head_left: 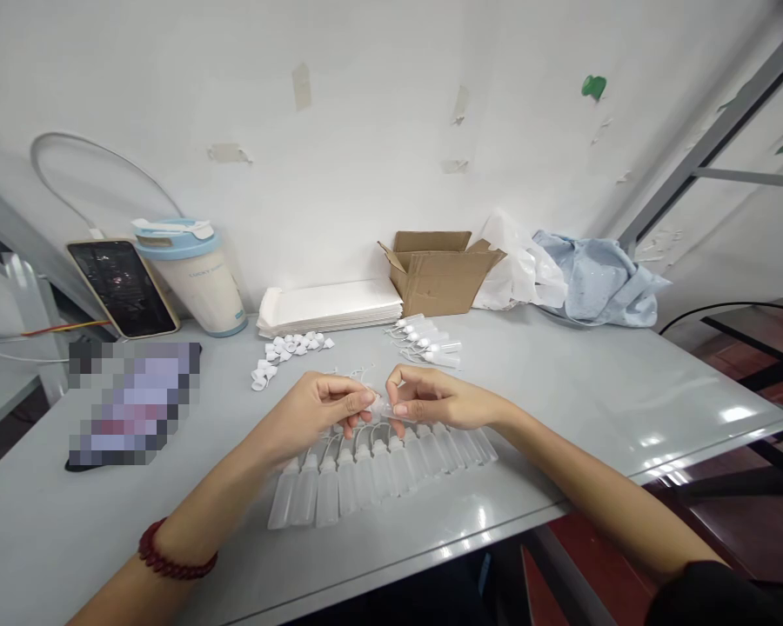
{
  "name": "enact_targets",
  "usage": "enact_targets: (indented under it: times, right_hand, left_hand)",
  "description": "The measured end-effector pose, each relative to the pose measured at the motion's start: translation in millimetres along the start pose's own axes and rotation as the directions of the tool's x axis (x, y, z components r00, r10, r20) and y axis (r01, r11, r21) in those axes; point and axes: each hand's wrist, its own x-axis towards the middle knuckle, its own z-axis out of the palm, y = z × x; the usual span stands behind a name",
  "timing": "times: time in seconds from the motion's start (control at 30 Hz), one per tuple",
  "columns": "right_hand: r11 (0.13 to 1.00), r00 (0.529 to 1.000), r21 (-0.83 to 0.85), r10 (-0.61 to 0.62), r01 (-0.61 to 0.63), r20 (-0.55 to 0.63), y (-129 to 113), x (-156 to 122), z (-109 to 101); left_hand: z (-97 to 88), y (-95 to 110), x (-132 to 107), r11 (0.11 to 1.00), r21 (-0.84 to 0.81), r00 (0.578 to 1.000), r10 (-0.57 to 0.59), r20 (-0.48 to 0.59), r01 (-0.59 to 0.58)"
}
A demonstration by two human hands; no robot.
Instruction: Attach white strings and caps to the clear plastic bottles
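Note:
My left hand (323,407) and my right hand (431,398) meet above the table, fingers pinched on a small clear plastic bottle (382,407) held between them. Just below the hands lies a row of several clear squeeze bottles (378,474) side by side, with thin strings at their necks. A heap of small white caps (287,349) lies farther back on the left. A second small group of capped bottles (431,341) lies behind the hands. A dark red bead bracelet (170,556) is on my left wrist.
A stack of white sheets (330,306), an open cardboard box (437,269), white plastic bags (518,265) and a blue cloth (600,283) line the wall. A tablet (121,287) and a white-blue jug (199,278) stand at left. The table edge (561,509) runs front right.

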Motion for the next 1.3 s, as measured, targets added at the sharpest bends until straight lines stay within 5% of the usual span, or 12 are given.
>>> enact_targets:
  times: [0.17,0.37,0.7,0.87,1.07,1.3]
  right_hand:
    - [1.0,1.0,-0.001,0.012,-0.012,0.019,-1,0,0]
    - [0.999,0.999,0.042,0.023,-0.021,-0.038,4,2,0]
    - [0.987,0.995,0.162,0.032,-0.016,-0.097,11,4,-3]
    - [0.986,0.995,0.165,0.027,-0.01,-0.097,9,4,-2]
    - [0.988,0.994,0.153,0.04,-0.024,-0.105,8,3,-1]
    - [0.981,0.993,0.188,0.059,-0.039,-0.104,7,3,-2]
  left_hand:
    - [2.0,-2,2,1.0,0.001,1.0,0.011,0.0,-0.011]
    - [9.5,1,2,0.997,0.033,0.989,0.073,-0.127,-0.069]
    - [18.6,-2,-2,0.956,0.162,0.908,0.286,-0.305,-0.247]
    - [14.3,1,-1,0.987,0.076,0.958,0.157,-0.238,-0.143]
    - [12.2,4,0,0.987,0.155,0.984,0.069,-0.165,-0.043]
    - [18.1,2,-4,0.895,0.413,0.941,0.272,-0.202,-0.17]
